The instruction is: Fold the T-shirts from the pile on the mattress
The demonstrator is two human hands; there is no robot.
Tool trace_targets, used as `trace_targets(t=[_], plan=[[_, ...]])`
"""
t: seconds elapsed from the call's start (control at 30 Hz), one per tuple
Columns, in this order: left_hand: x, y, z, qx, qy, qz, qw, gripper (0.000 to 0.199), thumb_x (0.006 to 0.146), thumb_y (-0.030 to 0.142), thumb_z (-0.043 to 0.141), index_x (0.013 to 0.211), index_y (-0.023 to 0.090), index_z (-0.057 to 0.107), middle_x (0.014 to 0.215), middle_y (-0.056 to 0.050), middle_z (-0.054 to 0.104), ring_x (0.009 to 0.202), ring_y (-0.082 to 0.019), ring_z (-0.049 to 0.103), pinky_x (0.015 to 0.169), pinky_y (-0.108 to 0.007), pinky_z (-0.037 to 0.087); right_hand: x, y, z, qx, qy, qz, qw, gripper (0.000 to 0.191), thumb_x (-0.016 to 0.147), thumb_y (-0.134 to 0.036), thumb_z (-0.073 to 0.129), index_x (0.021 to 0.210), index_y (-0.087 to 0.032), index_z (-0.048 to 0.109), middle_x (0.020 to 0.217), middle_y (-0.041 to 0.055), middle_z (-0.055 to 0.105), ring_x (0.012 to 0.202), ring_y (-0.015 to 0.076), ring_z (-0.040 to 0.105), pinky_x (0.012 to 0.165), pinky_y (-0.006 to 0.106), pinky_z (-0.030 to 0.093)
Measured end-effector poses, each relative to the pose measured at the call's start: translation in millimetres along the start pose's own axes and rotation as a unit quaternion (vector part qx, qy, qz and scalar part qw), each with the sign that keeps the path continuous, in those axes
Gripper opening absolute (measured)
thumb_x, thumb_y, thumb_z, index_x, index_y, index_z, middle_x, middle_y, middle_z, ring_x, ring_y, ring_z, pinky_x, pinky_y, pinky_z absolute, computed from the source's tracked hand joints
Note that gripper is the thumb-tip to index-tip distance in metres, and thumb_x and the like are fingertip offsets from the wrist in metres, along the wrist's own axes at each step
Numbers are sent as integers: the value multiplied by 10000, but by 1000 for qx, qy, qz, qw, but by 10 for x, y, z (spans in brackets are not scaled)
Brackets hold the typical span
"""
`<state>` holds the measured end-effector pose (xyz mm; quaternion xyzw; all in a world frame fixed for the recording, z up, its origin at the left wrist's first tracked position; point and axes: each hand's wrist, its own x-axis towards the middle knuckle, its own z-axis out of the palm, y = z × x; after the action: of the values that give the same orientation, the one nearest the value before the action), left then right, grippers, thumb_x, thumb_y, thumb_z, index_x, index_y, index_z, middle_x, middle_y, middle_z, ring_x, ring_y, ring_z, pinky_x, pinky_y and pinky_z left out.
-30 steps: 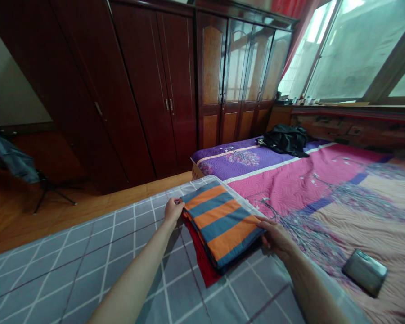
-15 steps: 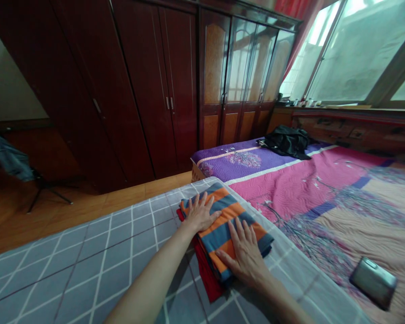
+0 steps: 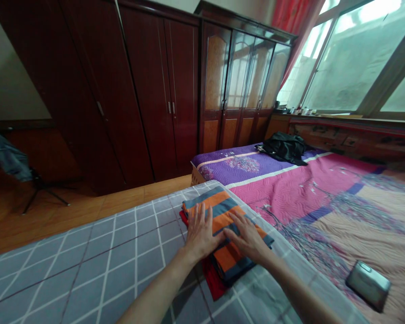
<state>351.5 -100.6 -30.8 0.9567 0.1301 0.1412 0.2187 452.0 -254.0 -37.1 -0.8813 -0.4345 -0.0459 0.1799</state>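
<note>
A folded orange and blue-grey striped garment (image 3: 227, 258) lies on the grey checked sheet (image 3: 121, 252), near the corner of the surface. Beneath it a red folded cloth (image 3: 213, 281) sticks out along the left and front edges. My left hand (image 3: 202, 231) is over the left half of the stripes, fingers spread. On the right half is my right hand (image 3: 248, 238), also with its fingers apart. The two thumbs come close together over the middle of the garment. Neither hand grasps the fabric; whether the palms press on it I cannot tell.
To the right is a bed with a pink and purple quilt (image 3: 256, 193), bearing a phone (image 3: 368, 285) and a black garment or bag (image 3: 283, 147). Dark red wardrobes (image 3: 148, 90) line the far side. A black tripod (image 3: 42, 189) stands on the floor at left.
My left hand has moved back toward me, and my right hand has moved up and inward over the stripes. The thumbs are now closer together. The view has tilted up slightly.
</note>
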Motion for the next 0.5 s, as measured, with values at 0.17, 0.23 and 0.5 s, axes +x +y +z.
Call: trace_targets(t=[0.17, 0.23, 0.5], plan=[[-346, 178, 47, -22, -42, -21, 999, 1093, 670, 759, 527, 1474, 93, 199, 1534, -198, 47, 1395, -389, -67, 1105, -594, -40, 886, -129, -125, -55, 41, 25, 997, 632, 918, -539, 345, 1394, -124, 375, 1455, 183, 336, 1328, 307, 317, 1054, 453, 263], [-388, 179, 111, -31, -53, -34, 998, 1148, 643, 778, 529, 1475, 71, 174, 1529, -204, 0, 1386, -382, -114, 1106, -586, -59, 1139, -170, 28, -63, 37, 41, 996, 679, 900, -568, 375, 1382, -90, 378, 1434, 226, 339, 1313, 350, 318, 1035, 491, 254], [-495, 79, 116, -146, -68, -25, 987, 1201, 666, 825, 450, 1478, 64, -1, 1487, -172, -203, 1352, -346, -236, 1112, -586, -65, 1266, -134, 521, -68, 11, 21, 997, 532, 873, -518, 440, 1268, -165, 490, 1308, 188, 468, 1209, 334, 418, 952, 515, 316]])
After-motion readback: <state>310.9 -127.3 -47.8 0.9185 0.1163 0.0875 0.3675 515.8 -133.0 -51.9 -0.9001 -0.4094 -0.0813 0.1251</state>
